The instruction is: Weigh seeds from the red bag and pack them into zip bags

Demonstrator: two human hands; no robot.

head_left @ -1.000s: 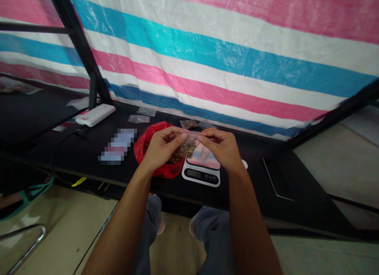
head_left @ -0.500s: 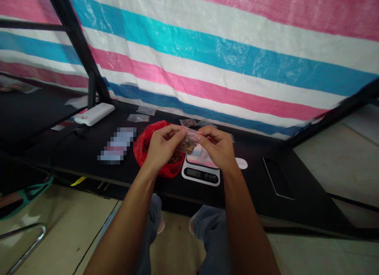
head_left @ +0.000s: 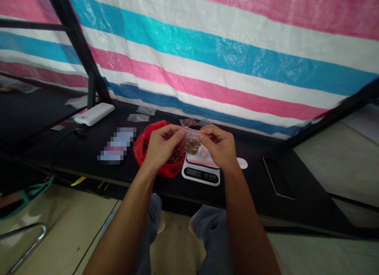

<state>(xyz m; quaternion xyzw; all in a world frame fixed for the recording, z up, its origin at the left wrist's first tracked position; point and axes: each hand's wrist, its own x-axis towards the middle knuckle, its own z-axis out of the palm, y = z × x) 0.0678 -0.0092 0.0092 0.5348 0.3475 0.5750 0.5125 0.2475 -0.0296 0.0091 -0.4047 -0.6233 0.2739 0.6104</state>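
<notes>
A small clear zip bag (head_left: 191, 144) with brownish, dried-looking bits in its lower part hangs between my hands. My left hand (head_left: 166, 143) pinches its upper left corner between thumb and forefinger. At the upper right, my right hand (head_left: 219, 143) pinches the bag's red-lined top edge. Below the bag sits a white digital kitchen scale (head_left: 201, 175), its pan partly hidden by the bag and my right hand. To the left, behind my left wrist, an open red plastic bag (head_left: 138, 150) holds small brown pieces I cannot name.
Several small clear bags, such as a flat one (head_left: 138, 118) and a filled one (head_left: 188, 122), lie along the back. A phone (head_left: 278, 178) lies right, a white power bank (head_left: 94, 114) left. A striped sheet (head_left: 207, 70) hangs behind the black table (head_left: 251, 200).
My right hand has shifted slightly right along the zip bag's top edge. The bag is now spread wider and more of its contents show. My left hand has hardly moved.
</notes>
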